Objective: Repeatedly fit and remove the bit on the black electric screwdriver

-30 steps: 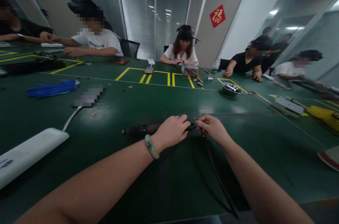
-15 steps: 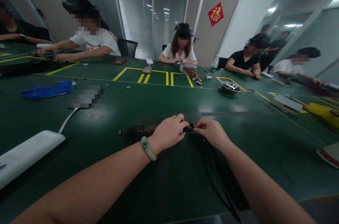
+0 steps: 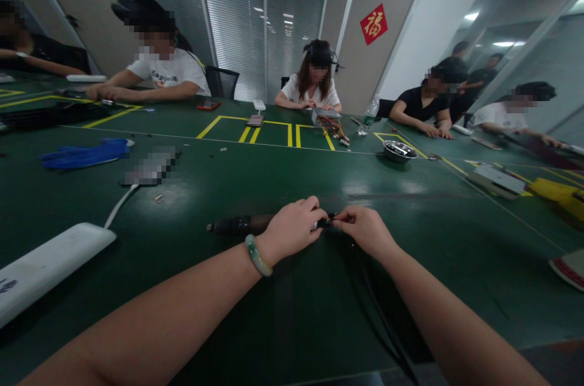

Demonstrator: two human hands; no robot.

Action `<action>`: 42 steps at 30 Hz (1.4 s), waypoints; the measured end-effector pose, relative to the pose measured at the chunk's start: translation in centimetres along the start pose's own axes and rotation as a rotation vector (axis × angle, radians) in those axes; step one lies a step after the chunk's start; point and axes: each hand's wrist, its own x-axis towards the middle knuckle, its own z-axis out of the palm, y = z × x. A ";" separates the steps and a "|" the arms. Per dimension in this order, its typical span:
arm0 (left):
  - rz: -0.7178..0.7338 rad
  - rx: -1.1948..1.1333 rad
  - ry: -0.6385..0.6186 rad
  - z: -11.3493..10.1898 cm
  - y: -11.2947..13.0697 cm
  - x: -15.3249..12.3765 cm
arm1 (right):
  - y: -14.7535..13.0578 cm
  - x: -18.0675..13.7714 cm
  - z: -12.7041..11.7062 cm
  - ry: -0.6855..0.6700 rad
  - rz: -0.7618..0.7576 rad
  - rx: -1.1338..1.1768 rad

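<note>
A dark electric screwdriver lies across the green table, its narrow tip pointing left. My left hand, with a jade-coloured bangle at the wrist, is wrapped over the tool's rear part and hides much of it. At the tool's right end, the fingertips of my right hand are pinched together. What exactly they pinch is too small and dark to make out. From below that hand a black cable runs down over the table's near edge.
Left are a white power bank cabled to a phone, and a blue glove. Farther off stand a metal bowl, a water bottle and a metal box with wires. Several people sit around the table.
My hands and the screwdriver keep nearly the same pose; the whole view has shifted slightly. Across the table at left, a person's hands have moved closer together.
</note>
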 end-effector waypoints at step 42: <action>0.089 -0.098 0.044 0.9 -1.4 -1.0 | 18.7 -11.7 -13.1 0.289 0.569 -0.518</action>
